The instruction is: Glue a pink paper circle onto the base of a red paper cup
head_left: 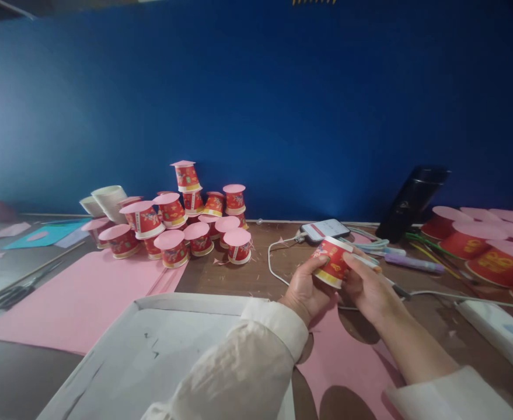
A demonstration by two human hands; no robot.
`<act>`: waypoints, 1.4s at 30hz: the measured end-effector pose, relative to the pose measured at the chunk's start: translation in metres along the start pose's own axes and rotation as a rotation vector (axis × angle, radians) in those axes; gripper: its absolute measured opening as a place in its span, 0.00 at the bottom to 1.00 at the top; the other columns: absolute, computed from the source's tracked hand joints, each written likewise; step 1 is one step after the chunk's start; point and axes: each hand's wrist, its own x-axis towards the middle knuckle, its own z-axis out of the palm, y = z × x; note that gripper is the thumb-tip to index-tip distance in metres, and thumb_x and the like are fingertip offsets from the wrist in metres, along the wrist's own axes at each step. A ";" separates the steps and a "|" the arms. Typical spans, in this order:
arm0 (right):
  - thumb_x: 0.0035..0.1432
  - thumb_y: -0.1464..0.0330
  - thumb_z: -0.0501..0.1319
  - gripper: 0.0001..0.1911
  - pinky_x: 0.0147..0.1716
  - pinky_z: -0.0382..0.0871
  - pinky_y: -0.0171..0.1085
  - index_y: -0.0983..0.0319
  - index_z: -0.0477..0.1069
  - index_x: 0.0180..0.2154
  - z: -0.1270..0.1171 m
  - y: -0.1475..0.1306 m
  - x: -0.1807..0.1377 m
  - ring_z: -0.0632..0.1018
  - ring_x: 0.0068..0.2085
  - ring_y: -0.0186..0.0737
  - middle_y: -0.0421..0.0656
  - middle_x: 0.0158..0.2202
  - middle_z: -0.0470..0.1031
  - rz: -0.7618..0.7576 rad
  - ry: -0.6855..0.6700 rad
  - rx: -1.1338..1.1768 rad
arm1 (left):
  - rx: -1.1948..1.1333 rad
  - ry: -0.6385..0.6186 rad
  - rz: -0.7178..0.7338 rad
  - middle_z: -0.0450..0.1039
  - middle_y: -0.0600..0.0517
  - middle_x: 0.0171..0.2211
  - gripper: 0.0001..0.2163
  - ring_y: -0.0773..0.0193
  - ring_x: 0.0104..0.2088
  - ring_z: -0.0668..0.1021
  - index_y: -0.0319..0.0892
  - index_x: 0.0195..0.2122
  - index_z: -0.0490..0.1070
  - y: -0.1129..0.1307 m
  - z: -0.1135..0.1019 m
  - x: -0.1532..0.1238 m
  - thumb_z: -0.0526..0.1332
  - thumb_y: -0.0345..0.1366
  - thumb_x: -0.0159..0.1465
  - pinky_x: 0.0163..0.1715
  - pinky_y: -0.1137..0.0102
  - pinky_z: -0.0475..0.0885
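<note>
A red patterned paper cup point(331, 263) is tilted between my two hands, its base and white rim both showing. My left hand point(311, 286) wraps the cup from the left and below, thumb pressed on its side. From the right, my right hand point(370, 286) grips the same cup, its fingers partly hidden behind it. Pink paper with round cut-outs point(344, 356) lies under my hands. To the left, several upside-down red cups point(171, 248) stand grouped and stacked, topped with pink paper discs.
A shallow white box lid point(164, 344) lies before me, beside pink sheets point(63, 297) and scissors point(17, 289). Behind my hands are a phone point(325, 230) with a cable and a leaning black bottle point(411, 201). Larger red cups point(495, 256) and a power strip point(496, 332) sit right.
</note>
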 end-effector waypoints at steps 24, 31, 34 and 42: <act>0.70 0.55 0.58 0.25 0.42 0.81 0.46 0.56 0.71 0.63 -0.016 -0.001 -0.009 0.85 0.38 0.46 0.49 0.46 0.84 -0.643 0.371 -0.780 | 0.129 0.227 0.098 0.80 0.49 0.33 0.16 0.64 0.29 0.76 0.41 0.35 0.79 -0.009 -0.010 0.011 0.78 0.35 0.46 0.31 0.70 0.64; 0.68 0.59 0.63 0.16 0.43 0.81 0.46 0.57 0.78 0.53 -0.013 -0.001 -0.019 0.85 0.41 0.47 0.49 0.45 0.84 -0.872 0.297 -0.921 | 0.071 0.193 0.129 0.81 0.49 0.36 0.15 0.64 0.34 0.79 0.41 0.36 0.81 -0.012 -0.014 0.017 0.77 0.31 0.46 0.34 0.72 0.69; 0.67 0.64 0.64 0.12 0.44 0.81 0.44 0.58 0.79 0.50 -0.007 -0.006 -0.021 0.85 0.39 0.44 0.47 0.40 0.84 -0.941 0.312 -0.980 | 0.059 0.199 0.136 0.82 0.48 0.38 0.13 0.62 0.38 0.81 0.40 0.36 0.81 -0.012 -0.013 0.015 0.76 0.30 0.48 0.40 0.71 0.71; 0.67 0.64 0.64 0.09 0.47 0.81 0.43 0.60 0.80 0.46 -0.004 -0.007 -0.021 0.85 0.40 0.43 0.47 0.40 0.85 -0.918 0.327 -1.029 | 0.102 0.145 0.154 0.81 0.50 0.35 0.16 0.62 0.37 0.80 0.41 0.34 0.81 -0.009 -0.010 0.011 0.79 0.33 0.45 0.42 0.69 0.71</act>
